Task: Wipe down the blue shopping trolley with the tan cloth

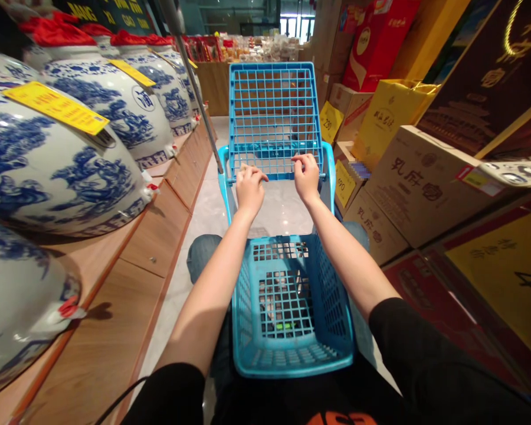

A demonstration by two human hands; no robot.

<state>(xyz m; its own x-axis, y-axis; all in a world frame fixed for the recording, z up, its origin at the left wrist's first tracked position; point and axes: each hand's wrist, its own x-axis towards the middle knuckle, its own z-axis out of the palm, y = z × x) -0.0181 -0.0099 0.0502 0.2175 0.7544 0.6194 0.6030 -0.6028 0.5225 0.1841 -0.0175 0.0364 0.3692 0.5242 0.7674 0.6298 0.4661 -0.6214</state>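
Note:
A blue shopping trolley (222, 192) stands in front of me, with a blue wire-grid panel (272, 106) upright at its far end. My left hand (250, 189) is at the lower left edge of this panel, fingers half bent and loosely apart. At the lower right edge is my right hand (307, 177), its thumb and fingers curved but not closed. Whether either hand touches the wire, I cannot tell. Below my forearms, a blue plastic basket (292, 366) with lattice walls sits between my knees. Something small and green shows through its bottom.
Blue-and-white porcelain jars (110, 100) with red cloth tops line a wooden shelf (146, 236) on the left. Stacked cartons (425, 183) and a yellow gift bag (387, 115) crowd the right. A metal pole (199, 88) rises at the trolley's left. Packaged goods (265, 48) fill a far counter.

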